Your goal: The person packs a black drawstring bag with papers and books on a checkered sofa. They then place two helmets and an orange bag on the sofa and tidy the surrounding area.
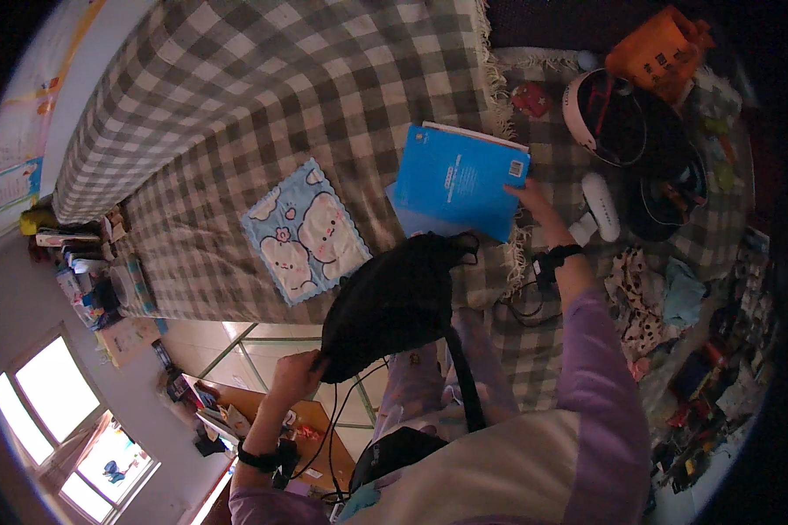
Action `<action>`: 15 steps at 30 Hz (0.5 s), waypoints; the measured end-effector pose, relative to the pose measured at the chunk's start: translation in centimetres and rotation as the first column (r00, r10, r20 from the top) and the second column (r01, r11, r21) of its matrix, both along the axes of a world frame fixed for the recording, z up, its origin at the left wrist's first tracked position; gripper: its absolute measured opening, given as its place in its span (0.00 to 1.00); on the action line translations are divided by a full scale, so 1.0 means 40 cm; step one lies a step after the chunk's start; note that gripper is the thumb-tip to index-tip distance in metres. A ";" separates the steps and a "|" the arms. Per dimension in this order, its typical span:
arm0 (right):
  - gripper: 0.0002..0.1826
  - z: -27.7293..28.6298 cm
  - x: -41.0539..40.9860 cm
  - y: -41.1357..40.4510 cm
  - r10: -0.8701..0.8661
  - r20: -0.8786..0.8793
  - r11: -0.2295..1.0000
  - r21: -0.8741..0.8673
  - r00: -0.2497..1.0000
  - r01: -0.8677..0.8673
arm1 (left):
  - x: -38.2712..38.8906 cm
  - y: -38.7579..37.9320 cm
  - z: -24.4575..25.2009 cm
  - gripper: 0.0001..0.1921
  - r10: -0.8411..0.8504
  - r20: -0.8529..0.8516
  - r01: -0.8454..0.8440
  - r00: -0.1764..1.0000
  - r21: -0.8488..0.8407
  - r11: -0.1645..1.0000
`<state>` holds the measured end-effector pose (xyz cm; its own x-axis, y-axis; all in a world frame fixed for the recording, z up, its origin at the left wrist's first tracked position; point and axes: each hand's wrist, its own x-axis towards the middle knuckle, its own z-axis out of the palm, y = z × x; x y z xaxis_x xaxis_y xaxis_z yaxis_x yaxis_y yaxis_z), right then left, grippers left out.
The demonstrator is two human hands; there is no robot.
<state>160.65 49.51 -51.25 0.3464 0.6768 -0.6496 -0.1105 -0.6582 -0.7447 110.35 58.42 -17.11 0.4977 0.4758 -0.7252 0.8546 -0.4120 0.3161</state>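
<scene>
My left hand (pixel 295 378) grips one end of a black fabric bag (pixel 394 295), which hangs over my lap and the sofa's edge. A black strap (pixel 465 380) trails down from the bag across my leg. My right hand (pixel 532 199) holds the lower right edge of a blue book (pixel 459 177), whose back bears writing and a barcode. Other books or sheets show beneath it, partly covered by it and the bag. Left of the bag, a blue cloth (pixel 308 233) with two cartoon animals lies flat on the checked cover (pixel 203 243).
An orange bag (pixel 660 52) stands at the upper right, near a round dark item with a pale rim (pixel 578 111). A white device (pixel 601 207), a red pouch (pixel 530 99) and clothes (pixel 637 289) lie around my right arm. A wooden desk (pixel 325 420) stands lower left.
</scene>
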 end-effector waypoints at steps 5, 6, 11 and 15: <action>0.23 0.017 0.034 0.007 0.271 0.151 0.962 -0.074 0.951 -0.263 | 0.008 0.009 -0.007 0.10 -0.014 -0.029 0.014 0.999 0.009 1.000; 0.24 0.014 0.040 0.014 0.316 0.165 0.949 -0.053 0.934 -0.311 | 0.010 0.011 -0.008 0.10 0.009 0.008 -0.009 1.000 0.022 1.000; 0.28 -0.015 0.027 0.054 0.400 0.153 0.903 -0.236 0.904 -0.360 | 0.012 0.016 -0.002 0.09 0.066 -0.057 -0.064 0.996 0.051 0.997; 0.33 -0.044 -0.010 0.075 0.300 0.130 0.942 -0.195 0.945 -0.272 | 0.007 0.011 0.001 0.09 0.081 -0.040 -0.080 0.996 0.019 0.997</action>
